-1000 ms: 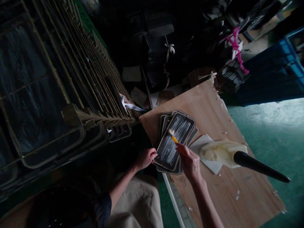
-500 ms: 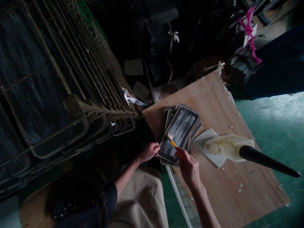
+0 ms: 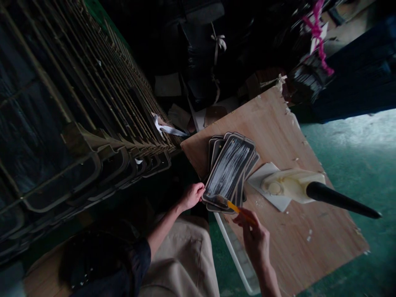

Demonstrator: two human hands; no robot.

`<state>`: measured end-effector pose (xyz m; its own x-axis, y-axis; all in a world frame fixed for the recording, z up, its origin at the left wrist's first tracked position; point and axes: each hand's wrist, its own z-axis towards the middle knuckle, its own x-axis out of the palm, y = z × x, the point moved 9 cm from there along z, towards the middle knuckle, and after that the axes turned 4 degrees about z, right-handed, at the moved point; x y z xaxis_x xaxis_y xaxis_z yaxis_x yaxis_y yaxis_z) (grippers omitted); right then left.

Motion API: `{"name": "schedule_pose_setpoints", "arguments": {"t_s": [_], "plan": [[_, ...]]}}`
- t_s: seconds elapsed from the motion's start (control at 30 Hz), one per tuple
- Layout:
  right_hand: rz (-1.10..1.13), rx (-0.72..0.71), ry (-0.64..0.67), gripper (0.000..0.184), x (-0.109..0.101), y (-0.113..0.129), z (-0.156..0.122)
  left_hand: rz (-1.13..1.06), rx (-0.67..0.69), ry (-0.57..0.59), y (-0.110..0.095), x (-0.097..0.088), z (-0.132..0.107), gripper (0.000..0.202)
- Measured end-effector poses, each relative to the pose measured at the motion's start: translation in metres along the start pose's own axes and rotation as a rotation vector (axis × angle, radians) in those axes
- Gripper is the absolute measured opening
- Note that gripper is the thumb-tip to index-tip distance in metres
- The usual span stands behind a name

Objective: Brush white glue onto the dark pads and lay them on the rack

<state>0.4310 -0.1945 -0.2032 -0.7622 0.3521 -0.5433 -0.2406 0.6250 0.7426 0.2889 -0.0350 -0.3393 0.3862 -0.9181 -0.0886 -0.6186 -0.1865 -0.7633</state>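
Note:
My right hand [image 3: 255,237] is closed round the orange handle of a brush [image 3: 234,207]. The bristles rest at the lower edge of a dark rectangular panel [image 3: 229,169] with rounded corners and a pale rim. White streaks of a wet-looking coating cover most of its face. My left hand [image 3: 193,196] pinches the panel's lower left corner. Beneath it lies a fanned stack of similar panels [image 3: 214,150]. To the right, a yellowish plastic bottle [image 3: 297,185] with a long black nozzle lies on a white sheet [image 3: 262,175].
The stack lies on a wooden board [image 3: 312,231] with chipped edges. On the left stands a tall rack [image 3: 123,99] holding many dark panels. A pink tie [image 3: 317,35] binds a bundle at the upper right. A white-rimmed container [image 3: 230,243] shows below the board.
The brush has moved down from the panel's middle to its lower edge, and white streaks now reach further down. My left hand keeps its hold on the corner. The whole view has shifted slightly.

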Motion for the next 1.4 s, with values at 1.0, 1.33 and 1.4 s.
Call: {"name": "schedule_pose_setpoints", "arguments": {"t_s": [1.0,1.33,1.4], "plan": [[0.365,-0.181,-0.367,0.024,-0.044,0.026,0.145,-0.012,-0.114,0.011,0.006,0.008,0.000,0.026],[0.152,-0.162,-0.653,0.024,-0.062,0.018,0.129,-0.059,-0.134,0.010,0.011,0.010,0.001,0.026],[0.061,-0.165,-0.579,0.023,-0.049,0.027,0.128,-0.056,-0.134,0.013,0.010,0.010,0.002,0.026]]}}
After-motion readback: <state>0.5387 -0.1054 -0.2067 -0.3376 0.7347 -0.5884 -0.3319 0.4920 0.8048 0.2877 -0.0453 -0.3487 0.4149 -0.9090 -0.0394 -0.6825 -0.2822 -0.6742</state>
